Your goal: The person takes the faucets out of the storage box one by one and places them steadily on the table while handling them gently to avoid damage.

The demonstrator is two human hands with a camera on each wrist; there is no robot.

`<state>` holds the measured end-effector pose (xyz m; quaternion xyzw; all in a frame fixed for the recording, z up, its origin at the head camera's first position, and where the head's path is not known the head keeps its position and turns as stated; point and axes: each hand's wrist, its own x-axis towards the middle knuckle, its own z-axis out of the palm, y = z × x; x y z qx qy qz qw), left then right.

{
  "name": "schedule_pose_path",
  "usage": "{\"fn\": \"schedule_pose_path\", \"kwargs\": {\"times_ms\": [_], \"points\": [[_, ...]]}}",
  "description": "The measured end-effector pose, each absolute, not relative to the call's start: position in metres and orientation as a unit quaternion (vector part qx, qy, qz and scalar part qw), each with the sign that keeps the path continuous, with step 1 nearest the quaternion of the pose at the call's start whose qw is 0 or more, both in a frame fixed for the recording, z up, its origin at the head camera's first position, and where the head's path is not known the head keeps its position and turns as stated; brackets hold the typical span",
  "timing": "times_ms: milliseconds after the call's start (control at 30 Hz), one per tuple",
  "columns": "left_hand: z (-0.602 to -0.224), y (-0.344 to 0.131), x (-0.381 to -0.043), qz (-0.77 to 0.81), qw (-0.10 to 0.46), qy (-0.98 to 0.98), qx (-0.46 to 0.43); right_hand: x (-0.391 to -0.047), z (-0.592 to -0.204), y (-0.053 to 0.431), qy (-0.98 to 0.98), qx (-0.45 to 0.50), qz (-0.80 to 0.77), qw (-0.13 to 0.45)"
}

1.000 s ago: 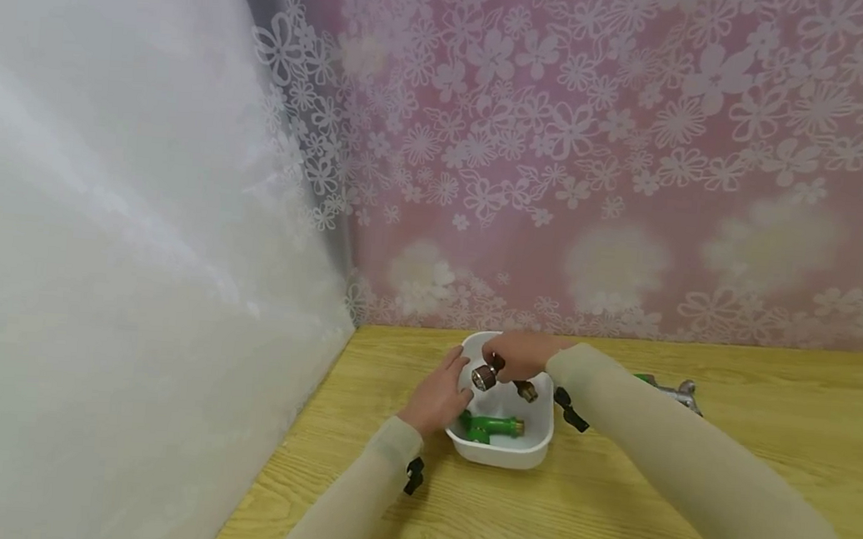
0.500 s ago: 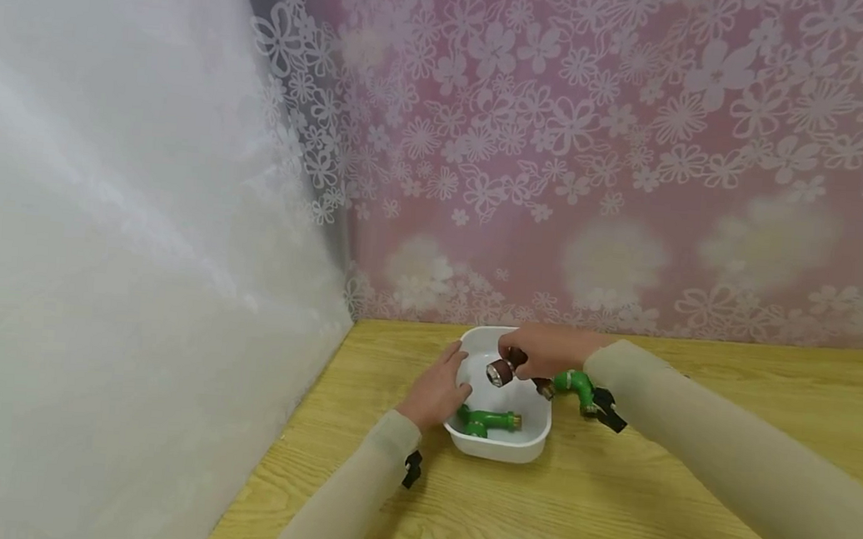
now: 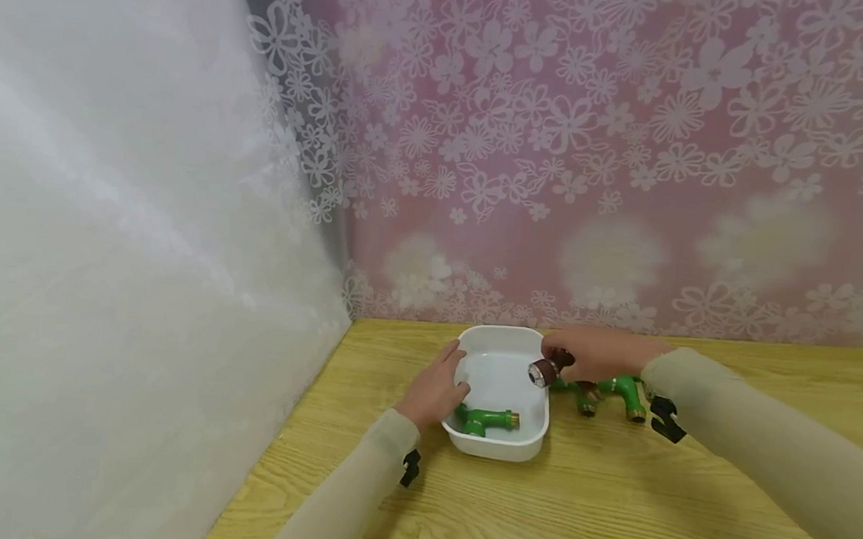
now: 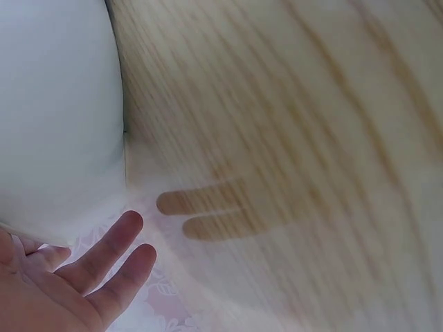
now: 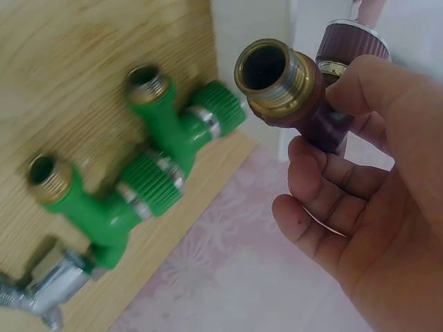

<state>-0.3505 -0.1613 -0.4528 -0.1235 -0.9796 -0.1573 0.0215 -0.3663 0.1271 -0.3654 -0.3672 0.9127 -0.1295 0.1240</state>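
Note:
My right hand (image 3: 602, 352) pinches a dark-brown valve (image 3: 544, 372) over the right rim of a white plastic basin (image 3: 497, 451). In the right wrist view, thumb and fingers hold the valve (image 5: 322, 114) by its body, its brass threaded outlet facing the camera. A green valve (image 3: 492, 420) lies inside the basin near its front. My left hand (image 3: 434, 388) rests at the basin's left rim with fingers extended. In the left wrist view, the left hand's (image 4: 62, 290) straight fingers lie beside the basin's outer wall (image 4: 62, 124).
Right of the basin, two green valves (image 5: 163, 124) lie side by side on the wooden table (image 3: 459, 514), beside a silver metal tap (image 5: 59, 280). A pink floral curtain (image 3: 557, 186) stands behind the table, and a whitish sheet (image 3: 140, 241) hangs at the left.
My right hand has moved rightward with the brown valve, from above the basin to its right rim, uncovering green valves on the table. The left hand stays at the basin.

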Motion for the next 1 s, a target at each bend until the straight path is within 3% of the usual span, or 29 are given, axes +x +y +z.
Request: {"fn": "schedule_pose_path", "kwargs": {"times_ms": [1000], "points": [[-0.455,-0.162,-0.350,-0.171,0.032,-0.976,-0.129,-0.363,-0.385,0.233,0.927,-0.347,-0.118,0.075]]}}
